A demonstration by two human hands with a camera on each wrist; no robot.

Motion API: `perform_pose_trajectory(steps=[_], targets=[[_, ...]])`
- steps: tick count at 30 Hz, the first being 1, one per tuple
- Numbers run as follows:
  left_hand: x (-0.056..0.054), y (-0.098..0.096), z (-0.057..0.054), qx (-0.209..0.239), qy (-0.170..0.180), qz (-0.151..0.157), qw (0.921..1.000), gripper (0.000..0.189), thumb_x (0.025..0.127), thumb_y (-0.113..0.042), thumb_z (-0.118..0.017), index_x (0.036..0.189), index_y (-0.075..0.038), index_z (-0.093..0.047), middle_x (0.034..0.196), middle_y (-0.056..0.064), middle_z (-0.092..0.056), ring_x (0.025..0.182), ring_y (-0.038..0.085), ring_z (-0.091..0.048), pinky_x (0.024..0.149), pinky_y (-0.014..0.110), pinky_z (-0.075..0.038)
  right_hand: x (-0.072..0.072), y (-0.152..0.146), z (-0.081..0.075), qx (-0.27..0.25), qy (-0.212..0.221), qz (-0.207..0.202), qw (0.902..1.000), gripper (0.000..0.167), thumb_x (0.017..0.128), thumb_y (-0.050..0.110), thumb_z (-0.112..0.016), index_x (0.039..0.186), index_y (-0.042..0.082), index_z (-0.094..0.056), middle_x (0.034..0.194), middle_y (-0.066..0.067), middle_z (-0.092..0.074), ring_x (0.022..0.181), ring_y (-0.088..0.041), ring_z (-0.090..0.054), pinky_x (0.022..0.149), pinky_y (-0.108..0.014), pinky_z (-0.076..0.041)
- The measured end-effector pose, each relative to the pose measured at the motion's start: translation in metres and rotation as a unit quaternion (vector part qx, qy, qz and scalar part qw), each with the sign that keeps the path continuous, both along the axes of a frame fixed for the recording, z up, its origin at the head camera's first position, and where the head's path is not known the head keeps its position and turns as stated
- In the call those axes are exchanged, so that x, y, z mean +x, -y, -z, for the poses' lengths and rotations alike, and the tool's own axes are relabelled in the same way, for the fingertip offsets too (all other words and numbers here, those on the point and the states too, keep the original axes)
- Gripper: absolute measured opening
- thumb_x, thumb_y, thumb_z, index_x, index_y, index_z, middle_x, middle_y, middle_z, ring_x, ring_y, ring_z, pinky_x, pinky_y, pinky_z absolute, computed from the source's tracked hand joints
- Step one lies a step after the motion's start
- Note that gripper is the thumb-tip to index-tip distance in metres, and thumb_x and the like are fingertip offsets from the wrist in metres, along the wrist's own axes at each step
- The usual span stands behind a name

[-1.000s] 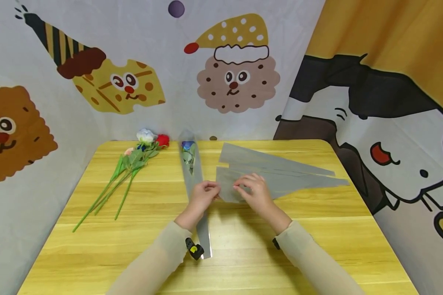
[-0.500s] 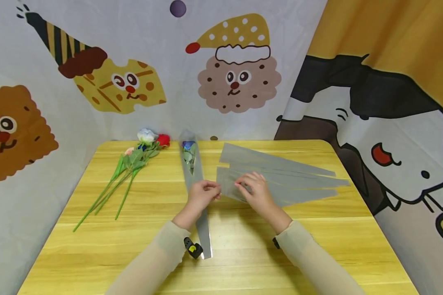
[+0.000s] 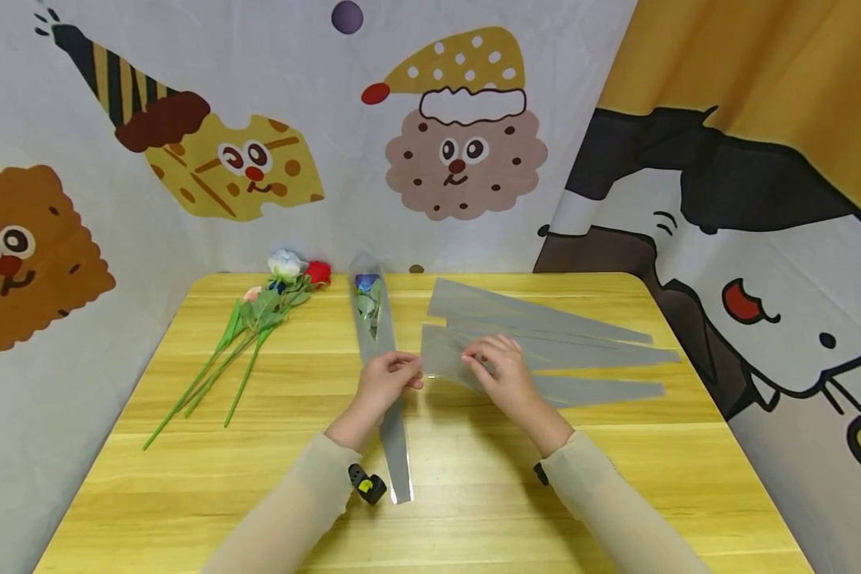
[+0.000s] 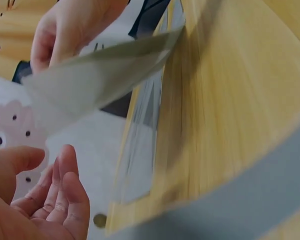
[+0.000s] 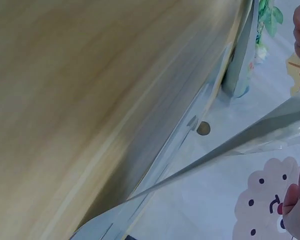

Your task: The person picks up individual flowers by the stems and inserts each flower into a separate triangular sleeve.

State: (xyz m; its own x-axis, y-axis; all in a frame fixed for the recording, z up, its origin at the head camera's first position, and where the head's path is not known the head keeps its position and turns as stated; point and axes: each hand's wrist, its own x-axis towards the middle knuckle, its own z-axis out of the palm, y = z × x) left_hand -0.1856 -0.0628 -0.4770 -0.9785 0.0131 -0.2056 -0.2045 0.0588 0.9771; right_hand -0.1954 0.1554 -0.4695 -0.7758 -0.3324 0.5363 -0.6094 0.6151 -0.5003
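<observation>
My right hand (image 3: 502,371) pinches a translucent grey, tapering flower sleeve (image 3: 445,351), lifted over the table. The sleeve's wide end points left, towards my left hand (image 3: 391,379). In the left wrist view, the thumb and fingers of that left hand (image 4: 50,200) stand apart with nothing between them, just off the sleeve's wide edge (image 4: 95,85). The right wrist view shows the sleeve (image 5: 270,130) stretching away from the right hand (image 5: 297,205), which is partly cut off. Below my left wrist lies another sleeve (image 3: 396,446) with a blue rose (image 3: 366,282) inside.
More flat grey sleeves (image 3: 524,307) lie at the back right of the wooden table (image 3: 258,494). At the back left rest loose artificial roses, among them a white rose (image 3: 285,265), a red rose (image 3: 319,273) and a pink one (image 3: 252,293). A cartoon-printed curtain (image 3: 258,80) hangs behind.
The held sleeve has come away from the others, its narrow end swinging towards the table's front. My left hand has drawn slightly left, off its edge; the right has shifted slightly right.
</observation>
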Motion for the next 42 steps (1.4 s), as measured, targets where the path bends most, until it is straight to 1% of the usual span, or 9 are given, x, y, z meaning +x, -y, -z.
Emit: perform_pose_trajectory(steps=[4,7,9,12,16,22,29,35,42], targets=[[0.0,0.021,0.001,-0.043,-0.012,-0.013,0.9989,0.022,0.087,-0.007,-0.064,0.106,0.005,-0.065,0.083,0.014,-0.068,0.064,0.016,-0.066,0.068,0.035,-0.058,-0.001,-0.008,0.002,0.001,0.002,0.003,1.0,0.005,0.088,0.019,-0.067,0.092,0.016,-0.069,0.093,0.004,-0.069,0.089,-0.014,-0.056,0.092,-0.044,-0.039],[-0.002,0.05,0.002,-0.139,-0.042,-0.009,0.9894,0.026,0.087,-0.007,-0.061,0.11,0.003,-0.064,0.092,0.016,-0.068,0.075,0.023,-0.067,0.068,0.031,-0.055,-0.002,-0.015,0.003,0.002,-0.006,0.005,1.0,0.005,0.087,0.016,-0.068,0.091,0.016,-0.07,0.092,0.004,-0.069,0.087,-0.015,-0.056,0.089,-0.043,-0.039],[-0.003,0.076,0.0,-0.226,-0.062,-0.006,0.972,0.029,0.088,-0.011,-0.061,0.114,0.001,-0.063,0.1,0.017,-0.067,0.086,0.028,-0.066,0.071,0.033,-0.053,-0.002,-0.019,0.002,0.0,-0.011,0.005,0.9999,0.005,0.086,0.015,-0.069,0.091,0.015,-0.07,0.092,0.003,-0.069,0.085,-0.015,-0.055,0.081,-0.04,-0.038],[-0.002,0.116,-0.004,-0.361,-0.082,0.004,0.9289,0.038,0.091,-0.017,-0.058,0.125,0.0,-0.057,0.116,0.022,-0.059,0.101,0.036,-0.058,0.078,0.043,-0.052,-0.002,-0.026,0.0,0.002,-0.009,0.007,0.9999,0.005,0.086,0.015,-0.069,0.09,0.015,-0.07,0.091,0.003,-0.069,0.085,-0.015,-0.055,0.081,-0.039,-0.038],[0.0,0.167,-0.008,-0.469,-0.088,-0.011,0.8786,0.047,0.093,-0.018,-0.053,0.133,0.005,-0.046,0.128,0.032,-0.047,0.11,0.05,-0.046,0.075,0.057,-0.048,-0.001,-0.034,-0.001,0.006,-0.001,0.013,0.9999,0.004,0.086,0.015,-0.069,0.09,0.015,-0.07,0.091,0.004,-0.069,0.085,-0.014,-0.055,0.082,-0.039,-0.038],[0.003,0.226,-0.003,-0.536,-0.031,-0.047,0.8421,0.046,0.092,-0.012,-0.044,0.13,0.013,-0.045,0.121,0.039,-0.046,0.098,0.057,-0.046,0.066,0.065,-0.044,0.0,-0.043,0.002,0.01,0.006,0.019,0.9998,0.005,0.086,0.015,-0.069,0.09,0.017,-0.069,0.091,0.005,-0.068,0.083,-0.013,-0.053,0.079,-0.038,-0.036],[0.004,0.258,0.004,-0.539,0.042,0.024,0.8406,0.04,0.092,-0.015,-0.043,0.123,0.007,-0.053,0.113,0.035,-0.056,0.085,0.047,-0.06,0.049,0.042,-0.046,-0.001,-0.045,0.003,0.012,0.017,0.023,0.9995,0.005,0.087,0.017,-0.068,0.091,0.018,-0.069,0.092,0.005,-0.068,0.078,-0.01,-0.051,0.099,-0.05,-0.036],[0.001,0.259,0.004,-0.536,0.052,0.03,0.8423,0.029,0.091,-0.013,-0.044,0.11,0.004,-0.059,0.101,0.029,-0.062,0.076,0.037,-0.062,0.046,0.038,-0.044,-0.002,-0.045,0.003,0.016,0.007,0.022,0.9996,0.005,0.087,0.016,-0.069,0.091,0.017,-0.069,0.091,0.005,-0.068,0.077,-0.01,-0.052,0.08,-0.038,-0.039],[0.0,0.252,0.001,-0.535,0.055,0.043,0.8422,0.021,0.091,-0.008,-0.042,0.085,0.003,-0.058,0.081,0.024,-0.059,0.065,0.031,-0.056,0.047,0.035,-0.042,-0.001,-0.047,0.005,0.009,0.006,0.028,0.9996,0.005,0.086,0.014,-0.069,0.09,0.016,-0.07,0.089,0.004,-0.068,0.075,-0.011,-0.051,0.077,-0.036,-0.04]])
